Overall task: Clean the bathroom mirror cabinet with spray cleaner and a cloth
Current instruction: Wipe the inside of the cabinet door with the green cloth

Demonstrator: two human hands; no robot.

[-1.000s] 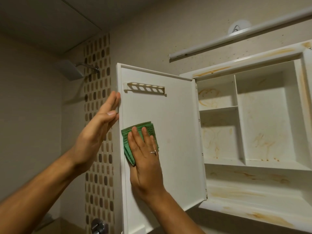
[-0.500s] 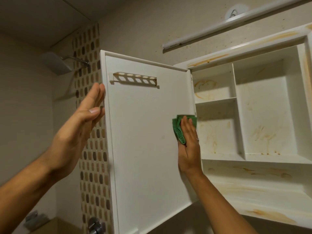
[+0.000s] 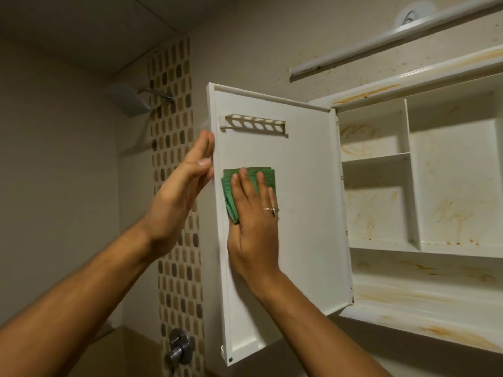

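Head view, looking up at an open mirror cabinet [image 3: 449, 303]. Its white cabinet door [image 3: 307, 213] is swung out to the left, with the inner face toward the camera. The right hand [image 3: 253, 232] lies flat on that inner face, near the door's free edge and about halfway up it. Its fingers are straight and slightly spread, pressing a folded green cloth [image 3: 226, 190] against the panel. No finger curls round the cloth, which shows above and to the left of the fingers. A ring [image 3: 269, 209] sits on one finger of this hand.

The left hand [image 3: 177, 197] is just beside the door's free edge, fingers straight and together. Its fingertips and thumb touch that edge slightly above the level of the cloth, and it grasps nothing.

Near the top of the door, above both hands, a small slotted rack [image 3: 254, 123] is fixed to the inner face. To the right of the door, past its hinges, the cabinet's shelves and compartments carry orange-brown streaks and stains. Above the door and to its right, a long white light tube [image 3: 394, 36] runs along the wall. Left of the door, a vertical strip of brown mosaic tiles [image 3: 174, 83] runs down the wall, with a shower head [image 3: 130, 103] beyond it. A metal shower valve [image 3: 178, 346] sits left of the door's lower corner.
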